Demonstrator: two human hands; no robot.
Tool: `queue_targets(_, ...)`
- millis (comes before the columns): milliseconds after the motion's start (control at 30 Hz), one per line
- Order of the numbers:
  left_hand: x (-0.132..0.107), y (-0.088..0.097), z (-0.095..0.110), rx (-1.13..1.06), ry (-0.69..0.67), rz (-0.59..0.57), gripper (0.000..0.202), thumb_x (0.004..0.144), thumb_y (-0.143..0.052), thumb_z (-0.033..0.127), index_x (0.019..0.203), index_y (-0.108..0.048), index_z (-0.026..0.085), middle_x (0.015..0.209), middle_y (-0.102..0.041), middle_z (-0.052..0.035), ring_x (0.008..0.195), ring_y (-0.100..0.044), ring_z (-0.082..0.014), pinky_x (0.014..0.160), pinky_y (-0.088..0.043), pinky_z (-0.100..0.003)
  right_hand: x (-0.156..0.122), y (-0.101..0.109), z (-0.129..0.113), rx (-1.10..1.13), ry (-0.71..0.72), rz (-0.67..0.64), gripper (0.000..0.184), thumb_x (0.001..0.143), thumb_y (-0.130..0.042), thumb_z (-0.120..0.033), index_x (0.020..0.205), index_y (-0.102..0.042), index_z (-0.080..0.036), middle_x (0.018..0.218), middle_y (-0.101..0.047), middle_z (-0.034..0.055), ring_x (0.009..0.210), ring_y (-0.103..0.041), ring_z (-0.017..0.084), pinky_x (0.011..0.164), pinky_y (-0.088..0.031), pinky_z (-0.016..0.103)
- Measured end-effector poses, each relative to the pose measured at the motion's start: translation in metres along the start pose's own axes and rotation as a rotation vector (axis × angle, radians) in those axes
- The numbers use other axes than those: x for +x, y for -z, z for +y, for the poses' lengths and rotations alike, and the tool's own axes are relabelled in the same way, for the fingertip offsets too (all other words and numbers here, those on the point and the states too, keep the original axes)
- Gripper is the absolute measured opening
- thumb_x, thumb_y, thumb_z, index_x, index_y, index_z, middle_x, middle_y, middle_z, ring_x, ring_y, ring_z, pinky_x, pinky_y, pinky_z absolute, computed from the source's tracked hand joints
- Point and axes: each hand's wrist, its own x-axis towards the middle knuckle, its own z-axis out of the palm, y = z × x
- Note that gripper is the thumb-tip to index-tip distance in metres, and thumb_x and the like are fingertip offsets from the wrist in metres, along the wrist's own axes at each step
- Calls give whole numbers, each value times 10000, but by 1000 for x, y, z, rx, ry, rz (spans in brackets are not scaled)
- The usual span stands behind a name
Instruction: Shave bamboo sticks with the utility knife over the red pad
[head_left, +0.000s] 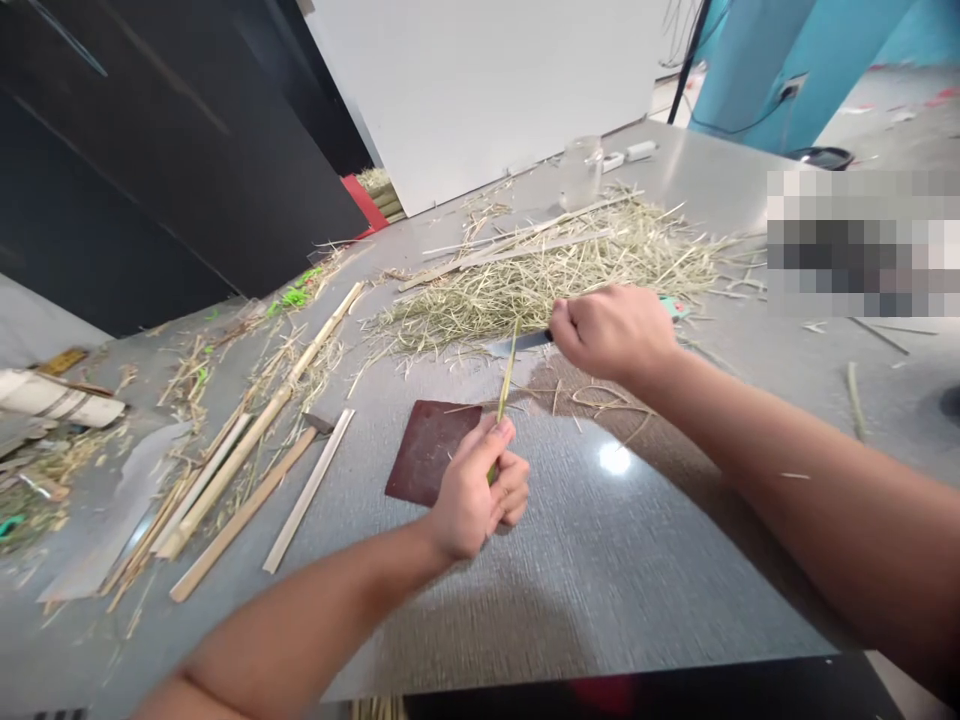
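Note:
My left hand (474, 490) is closed around a thin green-and-straw stalk strip (506, 392), which stands up from my fingers, its lower end showing green below them. My right hand (611, 335) grips a kitchen knife (519, 344), its steel blade pointing left from my fist and a teal piece showing past my knuckles. The blade lies near the edge of a loose pile of dried grass fibres (547, 280), a little above and right of the strip, and does not touch it. A dark reddish-brown rectangular pad (427, 452) lies under my left hand's fingertips.
The steel table (660, 590) holds long bamboo strips (251, 440) at the left and a glass jar (581, 172) at the back. A rolled white sheet (56, 398) lies at the far left. White and black panels and a blue column stand beyond the table.

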Motion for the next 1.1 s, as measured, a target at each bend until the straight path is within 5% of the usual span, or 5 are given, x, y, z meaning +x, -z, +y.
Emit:
queue_targets(267, -2, 4, 3, -19, 28, -69, 618, 1051, -707, 686, 865, -287, 272, 398, -310, 147, 297, -167, -77, 375, -260, -176, 13, 15, 32, -5, -65, 85, 673, 1143, -317, -512, 628, -563, -154, 637, -541, 97, 573, -245, 87, 709, -225, 358)
queue_targets(400, -10, 1, -4, 44, 89, -189, 543, 1084, -675, 679, 912, -350, 279, 415, -333, 161, 306, -191, -75, 411, -293, -178, 21, 36, 61, -2, -344, 184, 736, 1132, -357, -645, 575, -451, -174, 577, -421, 69, 582, -216, 39, 712, -212, 366)
queue_targets(533, 0, 2, -12, 87, -134, -67, 470, 1096, -678, 611, 934, -401, 268, 426, -380, 156, 329, -270, -66, 494, -384, -186, 10, 41, 49, 154, -217, 372, 719, 1177, -300, -612, 643, -490, -170, 570, -464, 71, 579, -245, 74, 711, -212, 367)
queue_targets(800, 15, 5, -16, 48, -199, -1, 375, 1124, -606, 569, 963, -442, 273, 440, -430, 136, 331, -324, -90, 479, -358, -221, -31, 11, -32, 224, -25, -92, 777, 1190, -282, -613, 586, -479, -165, 566, -525, 84, 519, -274, 105, 666, -199, 328)
queue_targets(1100, 6, 0, -23, 156, -140, 77, 439, 1163, -555, 587, 899, -427, 261, 424, -374, 122, 350, -311, -72, 488, -340, -234, -38, -4, -46, 4, 55, -231, 716, 1166, -317, -499, 676, -692, -136, 700, -662, 118, 600, -88, 116, 695, -147, 346)
